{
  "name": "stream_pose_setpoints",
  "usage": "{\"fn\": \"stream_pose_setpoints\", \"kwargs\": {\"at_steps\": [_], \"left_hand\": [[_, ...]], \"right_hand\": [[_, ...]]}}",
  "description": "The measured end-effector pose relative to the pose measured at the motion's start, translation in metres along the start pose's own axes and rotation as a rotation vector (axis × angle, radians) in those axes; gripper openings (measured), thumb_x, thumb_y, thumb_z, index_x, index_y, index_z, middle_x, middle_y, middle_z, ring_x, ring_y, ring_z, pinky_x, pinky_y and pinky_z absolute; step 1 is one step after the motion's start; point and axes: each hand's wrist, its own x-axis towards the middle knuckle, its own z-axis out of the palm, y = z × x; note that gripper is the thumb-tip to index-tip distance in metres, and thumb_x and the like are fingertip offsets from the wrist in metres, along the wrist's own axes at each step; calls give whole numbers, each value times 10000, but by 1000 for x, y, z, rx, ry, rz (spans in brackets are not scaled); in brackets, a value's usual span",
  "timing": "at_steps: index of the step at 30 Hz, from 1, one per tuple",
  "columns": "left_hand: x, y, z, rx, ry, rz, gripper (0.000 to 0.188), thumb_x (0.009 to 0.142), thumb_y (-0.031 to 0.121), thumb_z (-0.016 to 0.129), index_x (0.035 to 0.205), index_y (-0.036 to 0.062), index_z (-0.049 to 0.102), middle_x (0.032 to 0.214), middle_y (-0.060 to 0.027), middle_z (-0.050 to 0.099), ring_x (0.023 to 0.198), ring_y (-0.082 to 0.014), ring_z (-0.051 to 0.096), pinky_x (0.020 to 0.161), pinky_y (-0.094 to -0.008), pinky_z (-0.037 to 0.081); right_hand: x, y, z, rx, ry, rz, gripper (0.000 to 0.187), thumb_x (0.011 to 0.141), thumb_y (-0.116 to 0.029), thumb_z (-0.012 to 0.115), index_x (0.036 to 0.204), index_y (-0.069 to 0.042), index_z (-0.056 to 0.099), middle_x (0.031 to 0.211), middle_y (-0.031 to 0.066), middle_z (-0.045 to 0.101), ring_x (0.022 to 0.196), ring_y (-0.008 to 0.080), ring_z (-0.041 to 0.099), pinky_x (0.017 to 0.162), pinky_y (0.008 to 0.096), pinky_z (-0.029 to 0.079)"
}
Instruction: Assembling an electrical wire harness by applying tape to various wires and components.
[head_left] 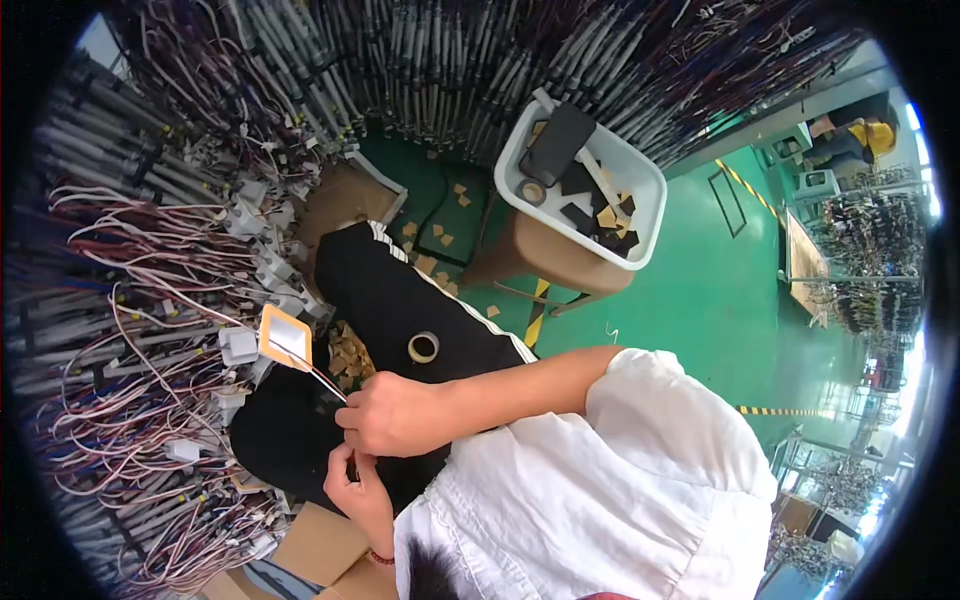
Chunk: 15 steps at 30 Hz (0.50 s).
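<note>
My right hand [395, 413] is closed on a few thin dark and light wires [328, 382]. They run up to a square white part with a yellow-tan frame [286, 338], which sits beyond my fingertips over my lap. Just below and nearer my body is my left hand [358, 492], its fingers curled in a pinch close to the right one. What it holds, if anything, is hidden. A roll of tape [423, 347] lies on my black trouser leg [400, 295], beyond my right forearm.
Bundled wires with white connectors [150, 250] crowd the left and far side. A white basin [650, 225] holding a black phone-like object [557, 145], a tape roll and scraps stands on a brown stool [540, 250]. Tan scraps [345, 355] lie by my legs; another person [850, 145] is far right.
</note>
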Motion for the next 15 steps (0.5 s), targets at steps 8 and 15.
{"fn": "stream_pose_setpoints", "kwargs": {"at_steps": [8,15], "left_hand": [[3,-25,14,-577,193,-200,125,937,135,524,908,22,569,766,-25,574,706,-91,499,664,-223,397],[15,3,31,-769,141,-200,129,946,115,482,963,1,539,1154,-122,572,869,-143,561,876,-300,458]], "right_hand": [[-130,140,-138,219,847,1105,151,863,-93,579,957,-54,690,812,42,665,676,130,580,632,294,494],[-297,220,-107,-412,-58,1604,409,576,-221,791,934,-69,664,1020,173,640,981,345,607,805,432,500]]}}
